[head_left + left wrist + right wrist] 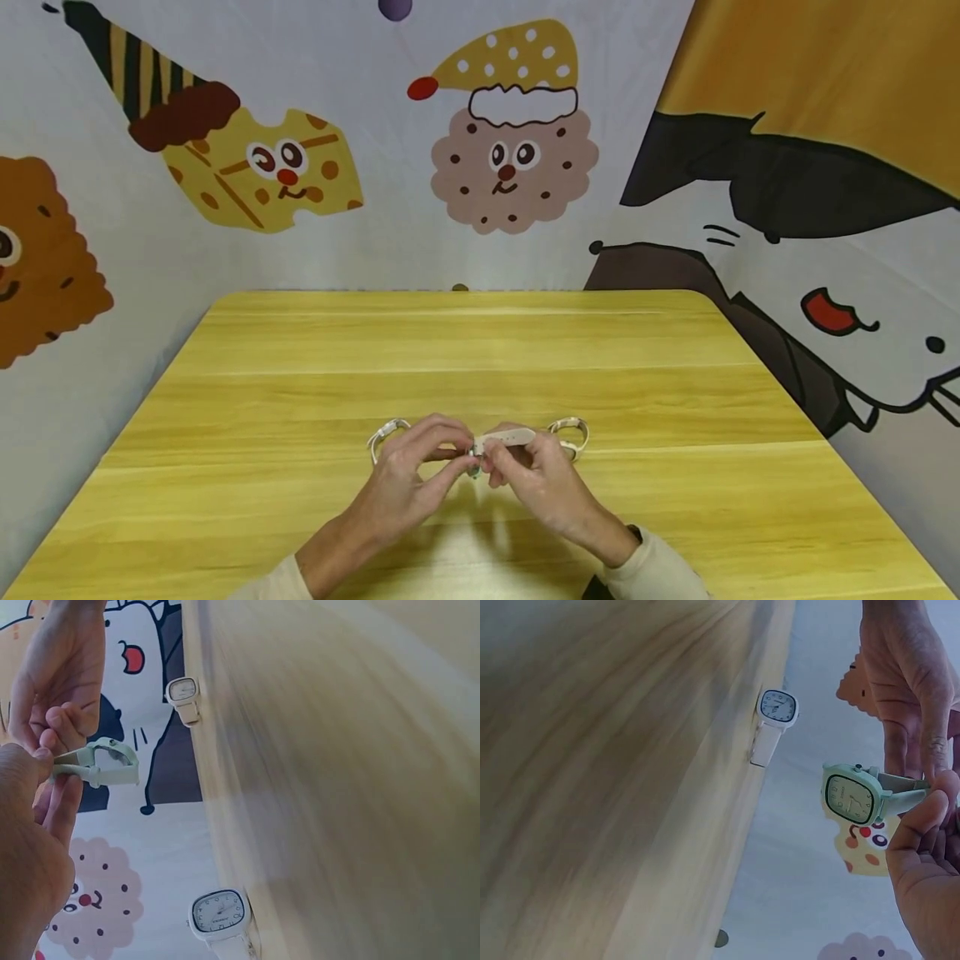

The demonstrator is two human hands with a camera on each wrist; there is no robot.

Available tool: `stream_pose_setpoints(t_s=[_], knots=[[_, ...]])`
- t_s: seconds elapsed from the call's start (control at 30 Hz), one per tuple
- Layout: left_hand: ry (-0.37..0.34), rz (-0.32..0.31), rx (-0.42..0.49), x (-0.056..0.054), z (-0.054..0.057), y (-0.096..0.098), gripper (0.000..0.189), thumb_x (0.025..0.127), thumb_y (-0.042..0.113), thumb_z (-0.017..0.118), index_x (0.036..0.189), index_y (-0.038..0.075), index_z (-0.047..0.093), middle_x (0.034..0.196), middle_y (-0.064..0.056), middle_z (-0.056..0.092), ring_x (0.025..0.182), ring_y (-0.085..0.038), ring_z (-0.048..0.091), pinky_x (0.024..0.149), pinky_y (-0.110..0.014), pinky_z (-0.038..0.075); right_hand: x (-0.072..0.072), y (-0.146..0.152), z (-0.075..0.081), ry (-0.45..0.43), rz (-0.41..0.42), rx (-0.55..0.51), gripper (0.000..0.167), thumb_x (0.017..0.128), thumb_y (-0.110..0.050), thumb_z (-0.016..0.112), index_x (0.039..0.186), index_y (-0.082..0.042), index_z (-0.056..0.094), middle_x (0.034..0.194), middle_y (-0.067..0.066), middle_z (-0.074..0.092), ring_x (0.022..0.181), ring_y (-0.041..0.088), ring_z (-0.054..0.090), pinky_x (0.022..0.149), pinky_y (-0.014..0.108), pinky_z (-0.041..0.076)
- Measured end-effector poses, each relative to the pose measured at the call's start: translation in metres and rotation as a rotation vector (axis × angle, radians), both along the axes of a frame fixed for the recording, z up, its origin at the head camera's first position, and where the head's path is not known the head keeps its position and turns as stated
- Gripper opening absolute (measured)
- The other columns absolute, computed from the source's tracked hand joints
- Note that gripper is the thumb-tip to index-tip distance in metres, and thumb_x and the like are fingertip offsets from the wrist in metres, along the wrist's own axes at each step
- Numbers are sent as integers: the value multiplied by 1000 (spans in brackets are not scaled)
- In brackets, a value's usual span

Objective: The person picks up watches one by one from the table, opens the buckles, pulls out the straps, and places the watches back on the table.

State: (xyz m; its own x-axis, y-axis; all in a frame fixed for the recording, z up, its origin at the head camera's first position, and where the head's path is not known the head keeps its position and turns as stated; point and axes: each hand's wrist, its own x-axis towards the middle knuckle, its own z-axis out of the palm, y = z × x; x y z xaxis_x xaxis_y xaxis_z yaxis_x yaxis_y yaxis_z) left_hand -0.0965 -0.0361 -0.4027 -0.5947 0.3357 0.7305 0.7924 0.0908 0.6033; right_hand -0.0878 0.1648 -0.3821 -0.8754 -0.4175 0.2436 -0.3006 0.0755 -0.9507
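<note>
Both hands meet at a pale green wristwatch held above the wooden table. My left hand pinches the band near its buckle end between thumb and fingers. From the other side my right hand grips the strap, and its pale tip with a row of holes sticks out past the fingers. The square case faces away from the hands, its dial showing in the right wrist view. In the left wrist view the strap runs back in a loop from the case into the fingertips. Fingers hide the fastening itself.
A white watch stands on its band on the table, beyond my left hand. Another pale watch stands beyond my right hand. Behind the table hangs a cloth printed with cartoon figures.
</note>
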Motion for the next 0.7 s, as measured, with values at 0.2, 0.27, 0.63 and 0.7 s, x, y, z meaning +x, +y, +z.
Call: stream_pose_setpoints(t_s=[0.2, 0.27, 0.63, 0.7], knots=[[32, -5, -5, -1, -4, 1, 35, 75, -17, 81, 103, 0, 69, 103, -12, 66, 89, -26, 70, 75, -26, 59, 1, 0, -1, -12, 1, 11, 18, 106, -6, 54, 98, 3, 68, 86, 12, 64, 72, 18, 65, 68, 32, 60], [45, -12, -7, -1, -4, 1, 37, 74, -18, 80, 104, 0, 69, 103, -12, 65, 89, -26, 70, 76, -26, 59, 1, 0, -1, -16, -3, 16, 19, 106, -7, 54, 98, 3, 68, 86, 13, 64, 72, 19, 65, 68, 33, 60], [-6, -45, -86, 1, -1, -2, 30, 85, -12, 76, 108, 7, 71, 109, -4, 61, 93, -17, 66, 77, -23, 58, 0, 2, -4, -1, 15, 6, 18, 105, -4, 54, 97, 4, 69, 84, 10, 65, 70, 15, 65, 66, 32, 60], [-32, -63, -95, 1, 0, -3, 28, 86, -10, 75, 107, 8, 71, 109, -2, 61, 94, -16, 66, 77, -23, 58, 0, 3, -5, 5, 24, -3, 18, 105, -3, 54, 98, 5, 69, 84, 9, 65, 70, 15, 65, 66, 32, 60]])
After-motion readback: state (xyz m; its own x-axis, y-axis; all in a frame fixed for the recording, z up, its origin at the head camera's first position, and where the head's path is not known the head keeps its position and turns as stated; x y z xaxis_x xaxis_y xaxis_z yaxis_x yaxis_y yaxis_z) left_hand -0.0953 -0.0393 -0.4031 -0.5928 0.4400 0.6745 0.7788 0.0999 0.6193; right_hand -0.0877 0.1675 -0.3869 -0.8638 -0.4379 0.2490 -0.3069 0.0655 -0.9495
